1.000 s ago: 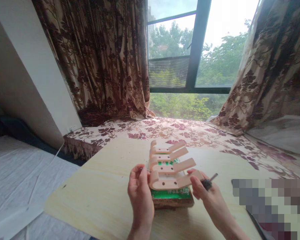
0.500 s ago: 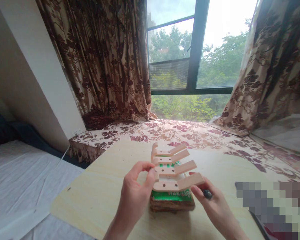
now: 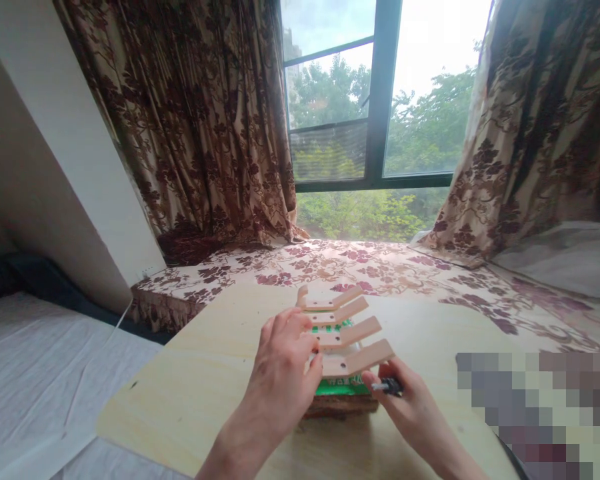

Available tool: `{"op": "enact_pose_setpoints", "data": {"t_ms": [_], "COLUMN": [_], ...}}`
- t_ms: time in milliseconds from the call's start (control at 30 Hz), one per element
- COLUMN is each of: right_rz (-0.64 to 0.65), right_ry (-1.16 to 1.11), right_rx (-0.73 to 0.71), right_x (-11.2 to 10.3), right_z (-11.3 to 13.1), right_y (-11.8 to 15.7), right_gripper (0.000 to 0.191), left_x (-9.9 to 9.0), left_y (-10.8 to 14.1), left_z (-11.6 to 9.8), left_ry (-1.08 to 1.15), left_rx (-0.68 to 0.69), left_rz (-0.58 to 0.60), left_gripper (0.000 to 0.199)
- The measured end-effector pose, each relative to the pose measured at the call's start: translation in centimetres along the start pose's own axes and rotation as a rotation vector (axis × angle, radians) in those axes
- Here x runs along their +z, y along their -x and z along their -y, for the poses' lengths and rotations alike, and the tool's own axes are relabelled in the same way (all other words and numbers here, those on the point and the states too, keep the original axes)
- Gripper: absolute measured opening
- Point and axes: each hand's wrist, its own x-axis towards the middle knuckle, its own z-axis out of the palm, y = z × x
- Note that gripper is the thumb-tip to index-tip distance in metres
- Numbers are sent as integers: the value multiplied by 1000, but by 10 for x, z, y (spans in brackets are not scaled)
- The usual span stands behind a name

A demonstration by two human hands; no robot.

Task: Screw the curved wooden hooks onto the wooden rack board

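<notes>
Several pale bent wooden pieces with dark holes lie in a row across a green printed pack (image 3: pixel 347 387), which rests on a brown block (image 3: pixel 343 405). My left hand (image 3: pixel 285 360) curls over their left ends, its thumb and fingers closed on the nearest wooden piece (image 3: pixel 367 358). Those fingers hide much of that end. At the right end, my right hand (image 3: pixel 410 393) is closed around a small dark-handled screwdriver (image 3: pixel 391 386), its short metal tip pointing left. My right fingertips are close to the raised end of the nearest piece; whether they touch it I cannot tell.
A light wood-patterned table (image 3: pixel 190 387) carries the pack. Behind it runs a ledge with a floral cover (image 3: pixel 280 263), below a window between patterned curtains (image 3: pixel 190 133). A bed with a pale sheet (image 3: pixel 45 373) is at left. A pixelated patch covers the lower right.
My left hand has turned over so that its back faces up and its fingers reach further across the left ends. The screwdriver has swung in my right hand, showing its metal tip.
</notes>
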Motion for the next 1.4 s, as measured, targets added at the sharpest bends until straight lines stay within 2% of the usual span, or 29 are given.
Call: {"op": "enact_pose_setpoints", "data": {"t_ms": [133,200,267,333,367,467,567,700,867,1100,1400], "right_rz": [17,58,130,213,215,345,266,139,37,75,98], "right_ry": [19,37,62,83,100,179,244,313,258,271,334], "right_rx": [2,7,15,14,-3,-46,-129,-220,-293,-384,-435], "right_x": [-1,-7,-17,-33,-41,-63,-72,-68,-49,-19,-21], "right_z": [-1,1,6,12,17,33,51,73,96,106,107], "right_y": [-2,1,7,16,20,27,21,4,-18,-36,-39], "right_gripper": [38,31,29,45,50,50,40,21,23,20,19], "left_x": [4,6,7,7,7,8,8,8,9,10,14], "left_y": [2,3,2,2,1,1,0,-2,-2,-2,-1], "left_z": [-4,-4,-3,-3,-3,-3,-3,-5,-6,-5,-3], "left_ry": [-77,-101,-110,-105,-100,-92,-85,-77,-78,-87,-108], "left_rx": [18,9,-5,-16,-20,-23,-27,-27,-41,-58,-58], "left_rz": [78,107,129,153,163,168,158,147,113,123,116], "left_gripper": [12,13,14,16,17,18,20,21,23,19,21]}}
